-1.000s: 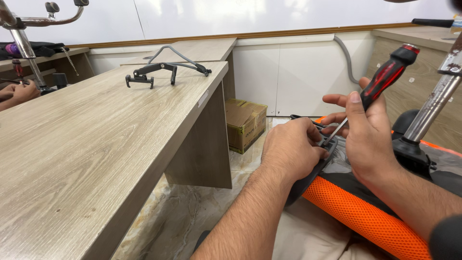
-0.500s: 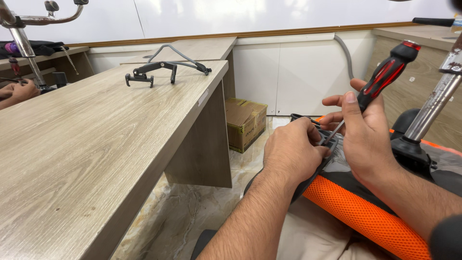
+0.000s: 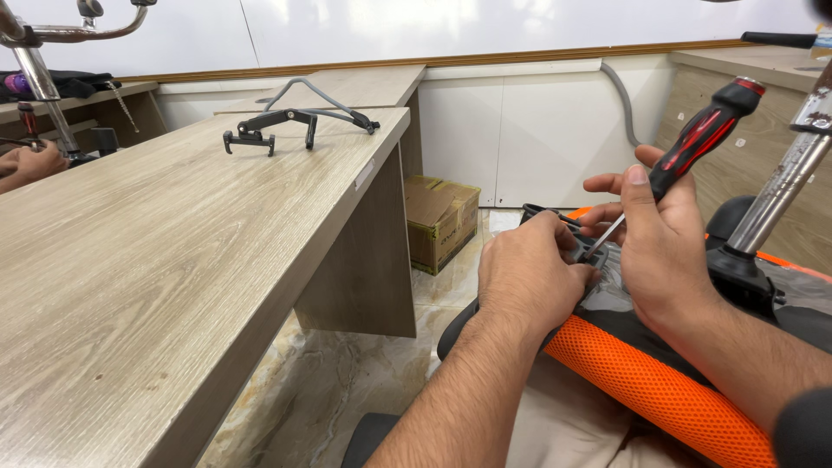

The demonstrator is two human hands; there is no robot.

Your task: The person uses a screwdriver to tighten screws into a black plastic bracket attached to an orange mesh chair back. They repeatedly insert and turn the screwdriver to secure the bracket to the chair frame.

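My right hand (image 3: pixel 660 251) grips a screwdriver with a red and black handle (image 3: pixel 704 134); its metal shaft slants down to a small dark part (image 3: pixel 579 247). My left hand (image 3: pixel 529 277) is closed around that part, over a black and orange padded piece (image 3: pixel 646 381) lying across my lap. What the fingers of the left hand cover is hidden.
A long wooden desk (image 3: pixel 156 260) runs along my left, with a black bracket and grey cable (image 3: pixel 290 121) at its far end. A cardboard box (image 3: pixel 440 217) stands on the floor. Another person's hand (image 3: pixel 30 165) shows at far left. A metal post (image 3: pixel 780 191) rises at right.
The hands have barely shifted; the screwdriver handle sits a touch lower and more tilted than a second ago.
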